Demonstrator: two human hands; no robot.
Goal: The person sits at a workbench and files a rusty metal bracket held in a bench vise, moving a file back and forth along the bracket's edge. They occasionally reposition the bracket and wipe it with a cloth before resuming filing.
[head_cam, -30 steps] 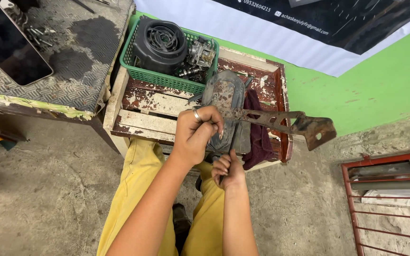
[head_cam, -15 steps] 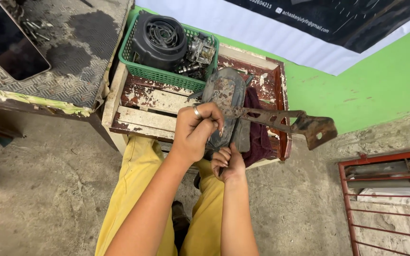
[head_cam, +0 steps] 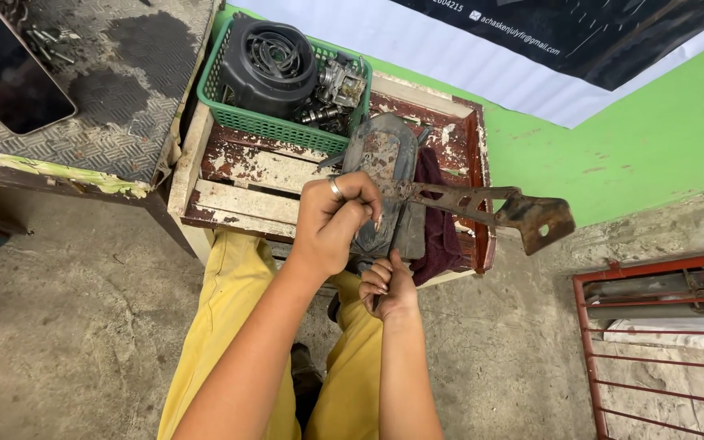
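Note:
My left hand (head_cam: 332, 222), a ring on one finger, grips the near end of a rusty metal bracket (head_cam: 495, 206) that sticks out to the right over the floor. The bracket joins a worn grey machine part (head_cam: 385, 159) lying on a wooden crate (head_cam: 242, 183). Just below, my right hand (head_cam: 386, 285) is closed around the lower end of that grey part, at the crate's near edge. A dark red cloth (head_cam: 435, 220) lies under the part on its right side.
A green plastic basket (head_cam: 230, 114) with a black fan cover (head_cam: 270, 53) and small engine parts (head_cam: 337, 85) stands at the crate's back. A chequer-plate metal table (head_cam: 116, 106) is at left, a red metal frame (head_cam: 662, 334) at right, a green wall behind.
Both hands keep their hold. My right hand has shifted slightly up toward the grey part. The view has moved in a little closer.

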